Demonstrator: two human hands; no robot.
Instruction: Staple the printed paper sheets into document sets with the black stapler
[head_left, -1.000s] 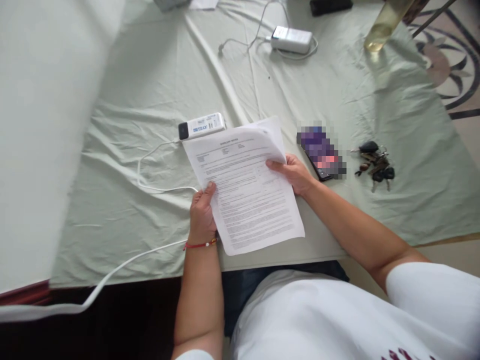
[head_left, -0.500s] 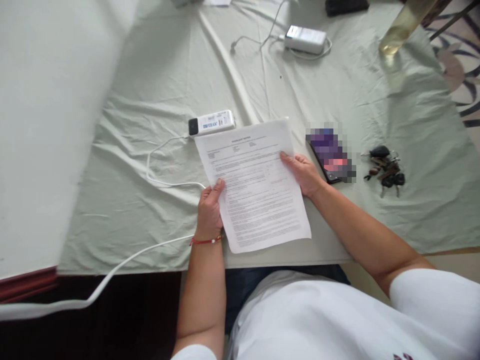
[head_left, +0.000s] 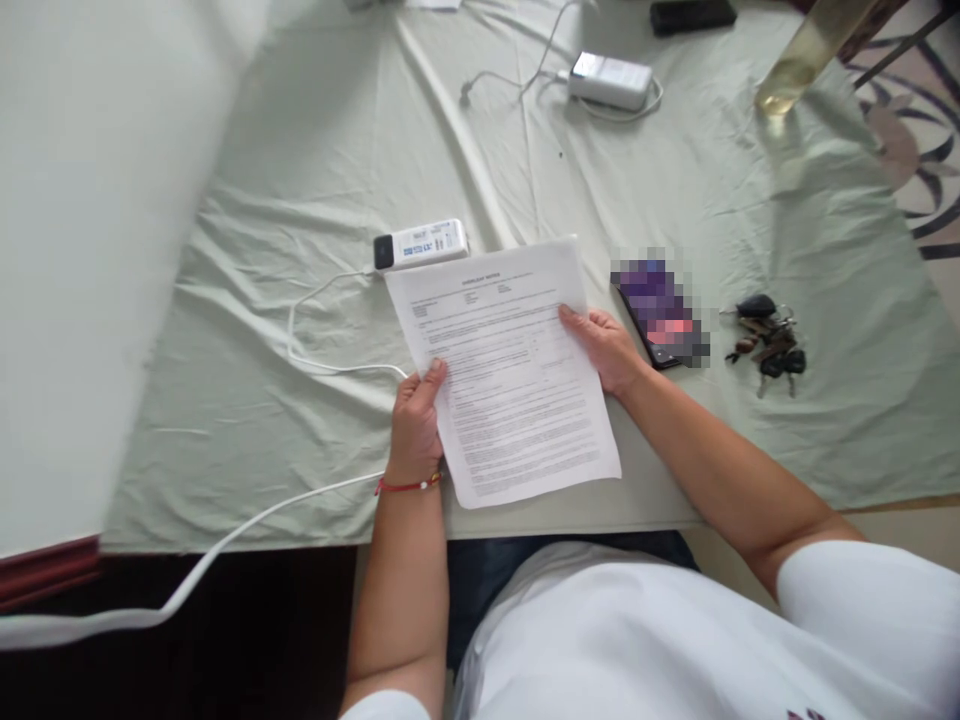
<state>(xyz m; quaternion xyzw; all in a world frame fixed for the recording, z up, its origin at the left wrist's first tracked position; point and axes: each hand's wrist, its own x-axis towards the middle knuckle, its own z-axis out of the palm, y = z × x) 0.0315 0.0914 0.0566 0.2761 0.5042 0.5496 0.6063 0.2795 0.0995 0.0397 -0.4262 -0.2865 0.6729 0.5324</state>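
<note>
A printed sheet of paper (head_left: 517,400) is held up between both hands, slightly tilted, above the front of the table. My left hand (head_left: 418,420) grips its left edge, thumb on the printed face and fingers hidden behind. On the opposite edge, higher up, my right hand (head_left: 606,348) pinches the sheet the same way. Just beyond the paper's top left corner lies a white power bank (head_left: 427,245) with a dark end and a white cable (head_left: 330,367). A phone (head_left: 661,312), partly blurred out, rests right of my right hand.
A bunch of keys (head_left: 769,340) lies right of the phone. Farther back are another white power bank (head_left: 611,82) with a cable, a dark case-like object (head_left: 691,16) and a clear container with yellowish liquid (head_left: 784,90). A wrinkled pale green cloth (head_left: 247,330) covers the table.
The view has shifted very slightly. Both hands keep their hold on the paper, and nothing else has visibly moved.
</note>
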